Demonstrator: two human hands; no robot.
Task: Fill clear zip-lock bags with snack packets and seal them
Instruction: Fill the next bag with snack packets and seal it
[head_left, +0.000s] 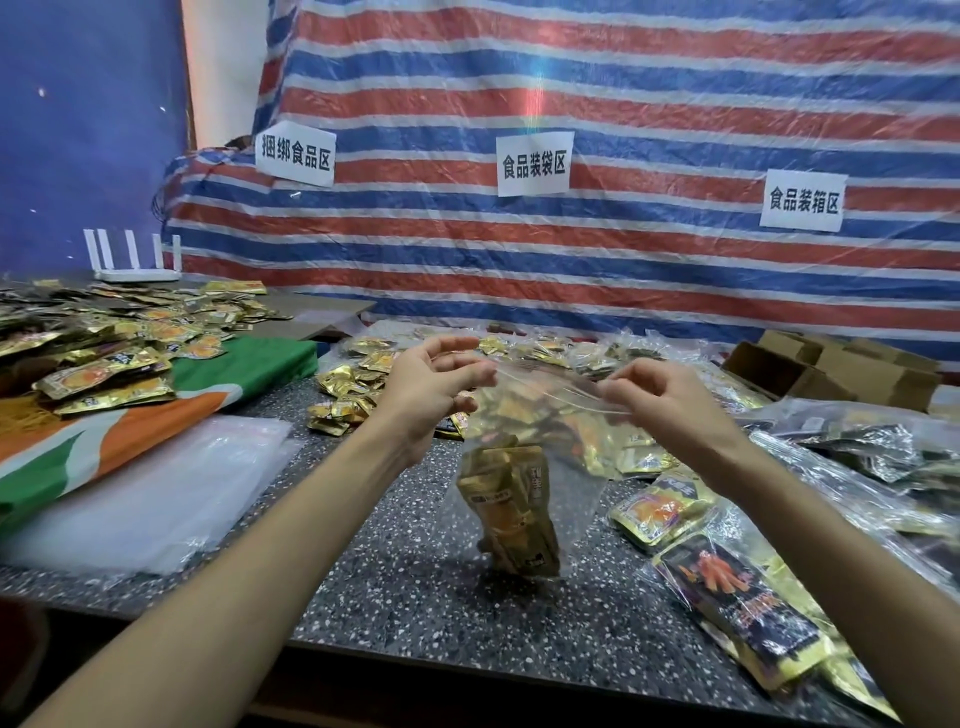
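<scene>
The clear bag (569, 462) hangs just above the surface (415, 597), with gold packets (511, 512) at its bottom. The left hand (428, 387) and right hand (670, 402) each pinch a top corner. The zip strip runs left to right between their fingers, seemingly unsealed.

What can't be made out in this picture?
Head view only:
Whether the clear bag, pinched by left hand and right hand, is zipped: strip too thin, transparent.
How many gold packets it holds: they overlap.
Packet pile at left: cut by the frame edge.
</scene>
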